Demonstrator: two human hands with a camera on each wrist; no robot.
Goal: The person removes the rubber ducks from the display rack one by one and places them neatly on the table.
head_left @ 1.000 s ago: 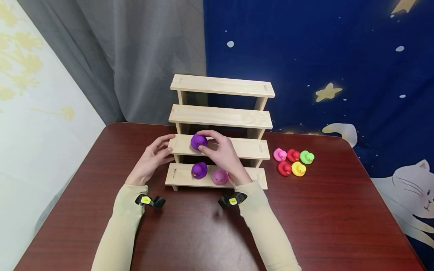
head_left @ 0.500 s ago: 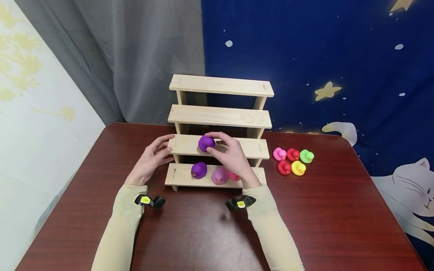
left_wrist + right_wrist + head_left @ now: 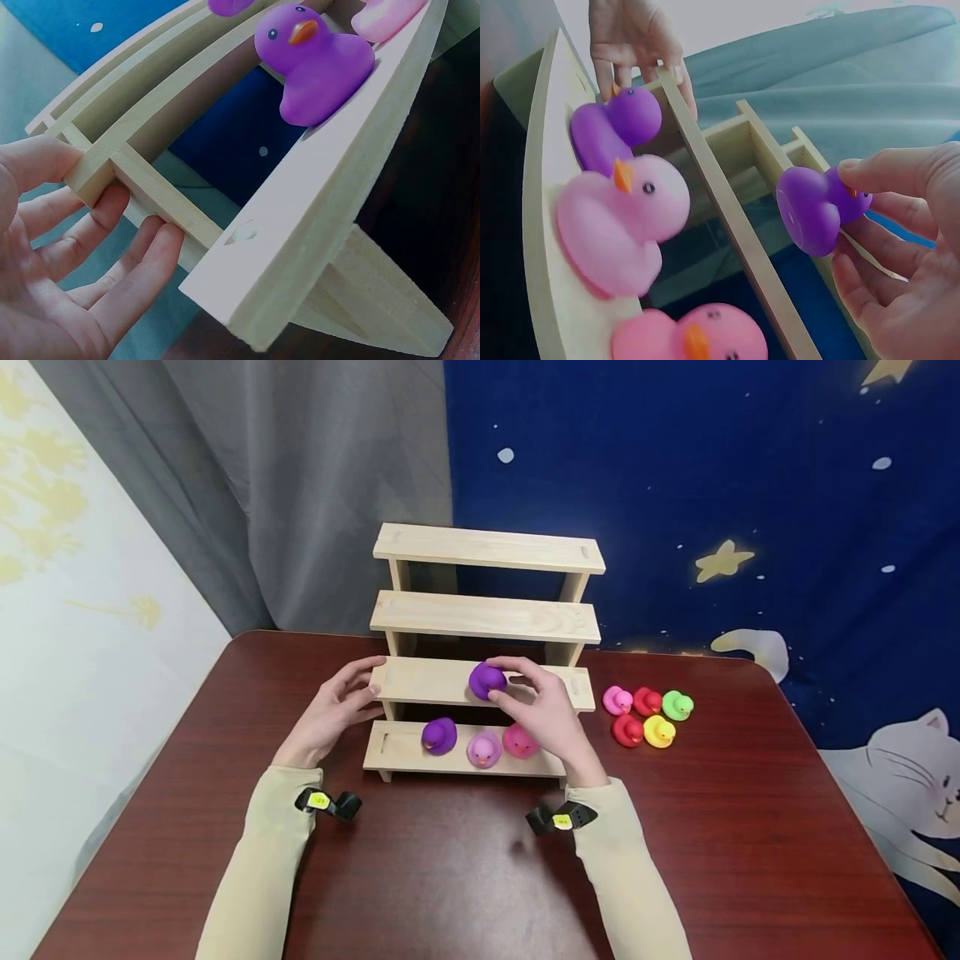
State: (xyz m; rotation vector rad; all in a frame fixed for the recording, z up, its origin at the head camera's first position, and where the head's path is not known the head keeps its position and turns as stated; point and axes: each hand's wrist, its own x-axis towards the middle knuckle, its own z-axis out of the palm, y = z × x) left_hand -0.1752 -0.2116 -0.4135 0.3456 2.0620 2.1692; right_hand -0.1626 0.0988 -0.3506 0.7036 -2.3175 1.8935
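Plainly pinched: a purple duck [image 3: 487, 682] in the right hand [image 3: 546, 703], at the second-nearest step [image 3: 423, 680].
Whether it touches is hard to tell. The left hand [image 3: 330, 714] grips that step's left end on the four-step wooden shelf [image 3: 487, 547]. Nearest step [image 3: 399, 748]: another purple duck [image 3: 439, 737], two pink ducks [image 3: 484, 749], the right wrist [image 3: 585, 768] masking its right end. Right, on the table [image 3: 420, 877]: two red ducks [image 3: 627, 732], one pink duck [image 3: 617, 700], one green duck [image 3: 677, 706], one yellow duck [image 3: 659, 732].

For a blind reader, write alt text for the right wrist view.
A right hand pinches a purple rubber duck at a tiered pale wooden stand. Another purple rubber duck, a light pink rubber duck and a hot pink rubber duck line the nearest board; above, a left hand touches the stand.
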